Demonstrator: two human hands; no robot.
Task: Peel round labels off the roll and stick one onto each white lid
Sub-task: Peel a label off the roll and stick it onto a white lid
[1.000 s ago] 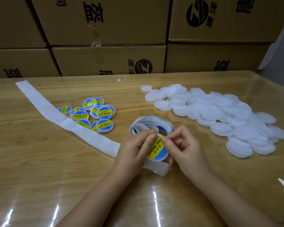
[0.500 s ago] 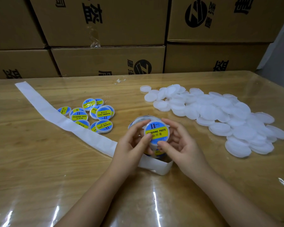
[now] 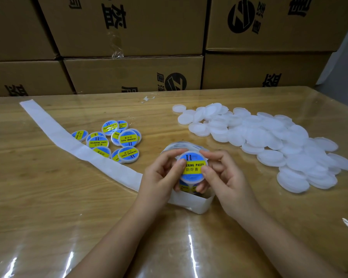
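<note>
**Above the near middle of the surface (image 3: pixel 48 207): one lid (image 3: pixel 192 178) held in both hands**

The left hand (image 3: pixel 161 173) and the right hand (image 3: pixel 225 175) grasp the same lid from opposite sides, fingers curled round its rim, face tilted toward the camera. A round label (image 3: pixel 194 166), blue with a yellow band reading "SOLDERING PASTE", covers the lid's top. The left thumb (image 3: pixel 181 162) presses on the label's left edge and the right thumb (image 3: pixel 205 170) on its right edge. Directly beneath and behind the hands lies the roll (image 3: pixel 176 146) of labels, partly hidden by them. Its bare white backing strip (image 3: pixel 68 141) trails from under the hands toward the far left corner. Just beside the strip, on its right, is a cluster of labelled lids (image 3: pixel 117 141), some overlapping. To the right, well apart from that cluster, a loose heap of plain white lids (image 3: pixel 269 141) spreads across the surface. Stacked cardboard boxes (image 3: pixel 129 27) with black print stand along the far edge.
</note>
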